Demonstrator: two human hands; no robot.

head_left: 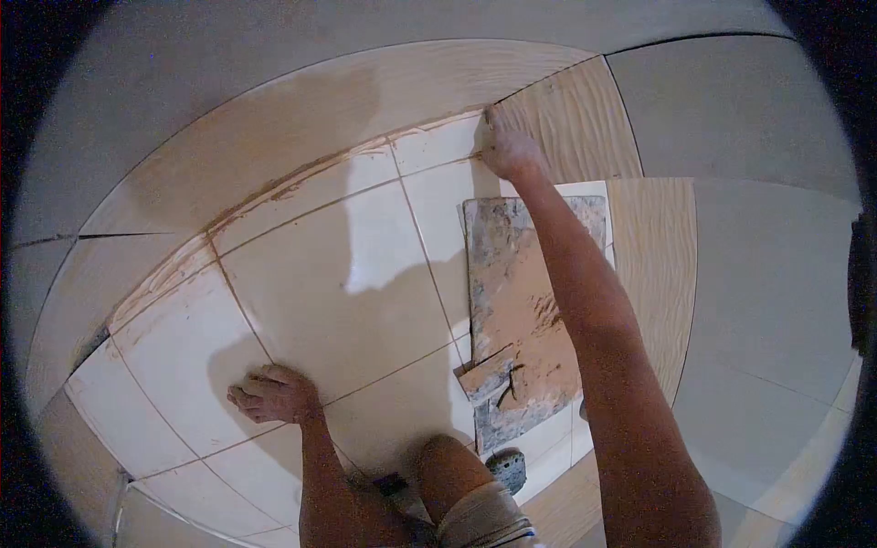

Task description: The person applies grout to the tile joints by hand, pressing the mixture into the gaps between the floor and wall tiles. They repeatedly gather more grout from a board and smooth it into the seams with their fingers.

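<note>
My left hand (pixel 274 395) leans on the white floor tiles (pixel 292 283), its fingers apart and holding nothing. At the far corner, where the floor meets the wood-patterned wall tiles (pixel 575 119), my right hand (pixel 513 151) is closed with its fingertips against the joint. Whatever those fingers hold, if anything, is hidden. Reddish-brown grout (pixel 301 178) is smeared along the joint at the wall's foot. Below my right forearm lies a stained board (pixel 493 224) carrying a spread of wet grout paste (pixel 512 301). A flat scraper-like piece (pixel 489 373) rests on the board's near left edge.
My bent knee (pixel 452 466) and a dark perforated shoe (pixel 508 470) are close to the board's near end. Grey wall tiles (pixel 758 274) rise on the right, above the wood-patterned band. A dark gap (pixel 89 352) shows at the left wall's foot.
</note>
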